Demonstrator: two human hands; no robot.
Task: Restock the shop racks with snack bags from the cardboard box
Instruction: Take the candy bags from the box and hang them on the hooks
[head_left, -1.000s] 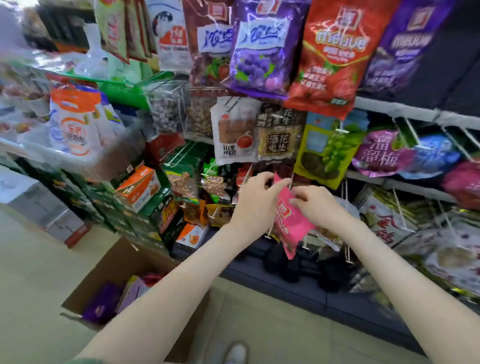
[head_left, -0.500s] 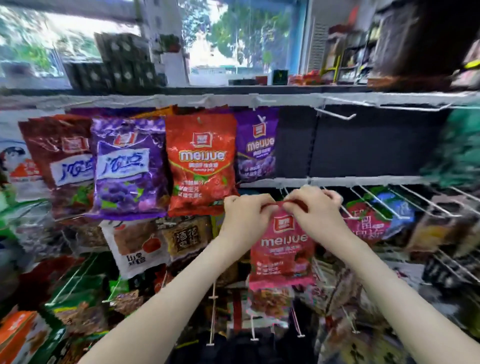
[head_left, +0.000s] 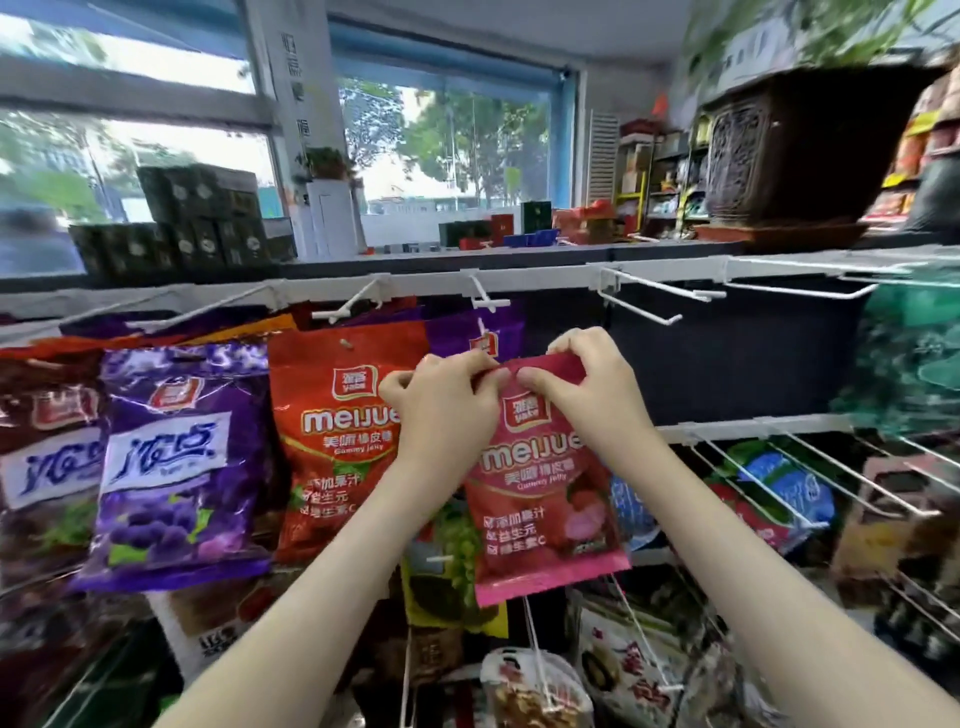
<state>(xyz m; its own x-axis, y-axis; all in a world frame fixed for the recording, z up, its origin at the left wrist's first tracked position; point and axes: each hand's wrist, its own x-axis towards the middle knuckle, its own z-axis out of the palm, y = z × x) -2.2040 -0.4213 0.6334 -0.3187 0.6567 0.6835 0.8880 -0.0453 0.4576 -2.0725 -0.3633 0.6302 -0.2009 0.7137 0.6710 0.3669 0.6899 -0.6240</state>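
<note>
Pink snack bag (head_left: 540, 499) hanging below 2 hands, left hand (head_left: 447, 410) and right hand (head_left: 587, 389) pinching its top edge

We count two hands, the left hand (head_left: 441, 415) and the right hand (head_left: 584, 387), and one pink bag (head_left: 540, 499). Along the top row we count four hanging bags: one brown bag (head_left: 41, 441), one purple grape bag (head_left: 171, 467), one red bag (head_left: 332, 447), one plain purple bag (head_left: 454, 332).
</note>
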